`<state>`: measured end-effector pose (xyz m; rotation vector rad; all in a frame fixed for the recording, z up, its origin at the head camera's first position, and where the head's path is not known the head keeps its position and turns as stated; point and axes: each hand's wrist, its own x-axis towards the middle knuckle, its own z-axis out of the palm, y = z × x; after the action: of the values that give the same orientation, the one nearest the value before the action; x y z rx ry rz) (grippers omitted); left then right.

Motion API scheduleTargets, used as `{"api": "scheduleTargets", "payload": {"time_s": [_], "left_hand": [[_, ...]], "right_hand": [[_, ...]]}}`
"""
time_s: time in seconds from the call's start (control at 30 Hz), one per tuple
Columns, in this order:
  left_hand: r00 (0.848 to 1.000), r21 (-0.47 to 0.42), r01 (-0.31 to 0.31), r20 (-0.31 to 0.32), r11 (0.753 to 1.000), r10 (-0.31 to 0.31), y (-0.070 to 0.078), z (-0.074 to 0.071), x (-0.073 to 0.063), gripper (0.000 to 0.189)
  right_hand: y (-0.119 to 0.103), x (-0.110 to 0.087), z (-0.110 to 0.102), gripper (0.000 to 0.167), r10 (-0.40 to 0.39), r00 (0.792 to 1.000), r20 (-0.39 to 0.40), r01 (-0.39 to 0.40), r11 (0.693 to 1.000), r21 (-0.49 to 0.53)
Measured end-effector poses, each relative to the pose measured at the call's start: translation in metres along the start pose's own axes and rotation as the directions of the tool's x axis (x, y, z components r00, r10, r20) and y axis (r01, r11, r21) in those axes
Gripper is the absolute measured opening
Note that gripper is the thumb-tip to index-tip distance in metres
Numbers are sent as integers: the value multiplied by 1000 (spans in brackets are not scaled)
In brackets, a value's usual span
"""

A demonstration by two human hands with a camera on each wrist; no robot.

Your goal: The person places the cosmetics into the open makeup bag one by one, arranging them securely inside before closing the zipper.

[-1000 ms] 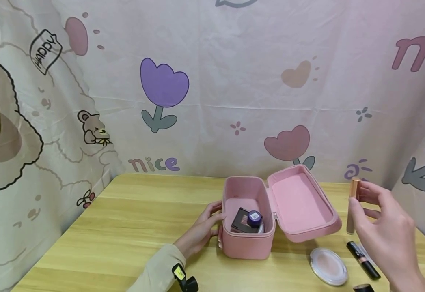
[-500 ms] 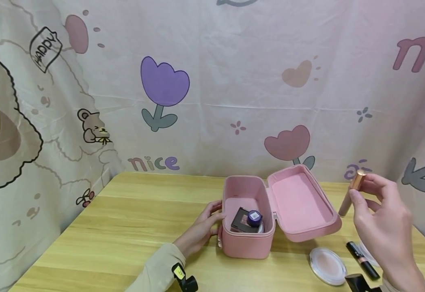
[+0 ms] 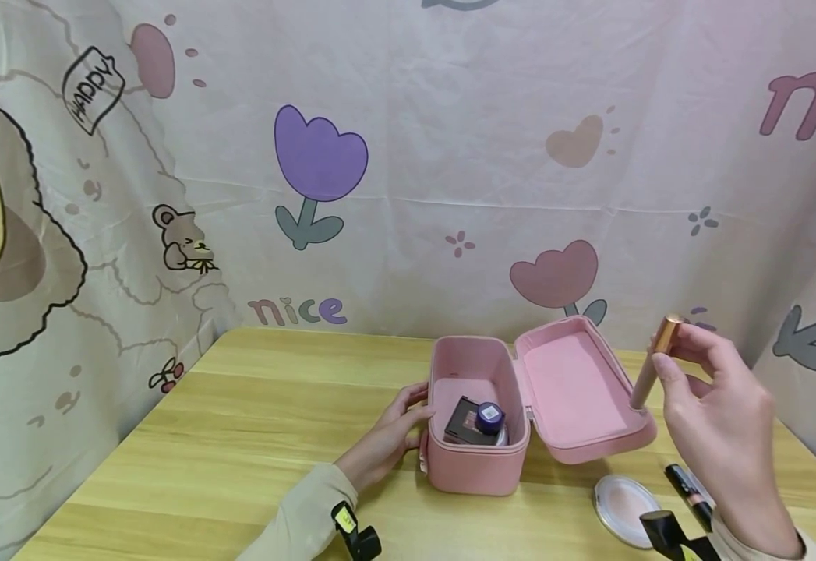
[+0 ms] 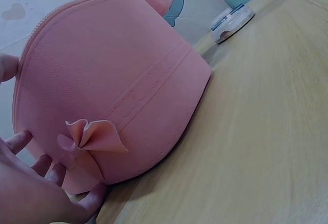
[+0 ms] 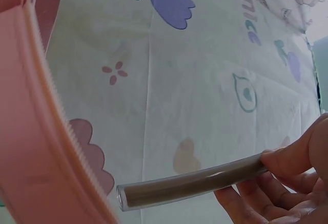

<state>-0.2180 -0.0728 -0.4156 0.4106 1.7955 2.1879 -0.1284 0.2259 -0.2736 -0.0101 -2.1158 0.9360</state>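
Tube (image 3: 646, 379): near lid (image 3: 579, 386) of pink case (image 3: 474, 472)
Right hand (image 3: 722, 417): fingers pinching tube
Left hand (image 3: 388, 438): fingers spread — touching pink case

Over here, the person's left forearm (image 3: 302, 506) slants up in its beige sleeve to the left hand (image 3: 383, 440), whose fingers (image 4: 20, 141) are spread apart and lightly bent, tips touching. The right hand (image 3: 723, 421) is held higher, angled up from the wrist (image 3: 772, 530), its thumb (image 5: 294, 152) pinching against the fingers.
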Motion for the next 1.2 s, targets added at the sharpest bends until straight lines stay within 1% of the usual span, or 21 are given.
{"api": "scheduleTargets", "payload": {"time_s": [0.07, 0.2, 0.37, 0.5, 0.6, 0.83, 1.07, 1.2], "left_hand": [[1000, -2, 3, 4, 1000, -3, 0, 0, 0, 65], [1000, -10, 4, 3, 1000, -4, -1, 1, 0, 65], [1000, -8, 6, 0, 1000, -6, -2, -1, 0, 65], [1000, -5, 6, 5, 1000, -6, -2, 0, 1, 66], [1000, 0, 7, 5, 1000, -7, -1, 0, 1, 65], [1000, 11, 5, 9, 1000, -5, -1, -2, -1, 61], [1000, -3, 9, 10, 1000, -9, -2, -2, 0, 64], [1000, -2, 8, 11, 1000, -8, -3, -2, 1, 64]], "right_hand": [[-1, 1, 2, 39, 10, 1000, 14, -10, 1000, 5], [-5, 2, 8, 38, -5, 999, 48, 3, 1000, 30], [-12, 2, 18, 36, -56, 996, 75, 50, 995, 87], [-16, -1, 25, 34, -95, 990, 103, 85, 991, 104], [-19, -2, 30, 34, -101, 986, 131, 85, 989, 122], [-22, -5, 43, 33, -106, 982, 158, 73, 977, 202], [-24, -11, 58, 28, -135, 962, 237, 66, 958, 279], [-23, -13, 62, 27, -144, 959, 242, 68, 953, 296]]}}
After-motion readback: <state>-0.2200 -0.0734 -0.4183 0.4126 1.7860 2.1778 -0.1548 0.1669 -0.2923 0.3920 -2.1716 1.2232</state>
